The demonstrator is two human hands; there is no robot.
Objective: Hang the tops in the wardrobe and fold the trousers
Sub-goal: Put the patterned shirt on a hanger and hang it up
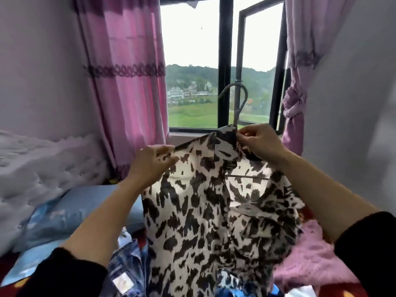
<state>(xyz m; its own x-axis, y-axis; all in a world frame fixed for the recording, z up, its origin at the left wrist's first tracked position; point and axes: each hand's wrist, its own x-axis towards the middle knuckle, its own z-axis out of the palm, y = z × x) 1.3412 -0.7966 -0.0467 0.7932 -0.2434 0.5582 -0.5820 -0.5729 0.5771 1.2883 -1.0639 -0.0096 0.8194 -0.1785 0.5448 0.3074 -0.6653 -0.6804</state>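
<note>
A white top with black blotches hangs in front of me above the bed. It sits on a hanger whose grey hook rises above the collar; the hanger's bar shows through the cloth. My left hand pinches the top's left shoulder edge. My right hand pinches the collar right beside the base of the hook. Blue denim trousers with a paper tag lie crumpled on the bed under the top.
A pink fuzzy garment lies at the right, a blue pillow at the left, against a tufted headboard. Ahead, a window with pink curtains. A white wall stands close on the right.
</note>
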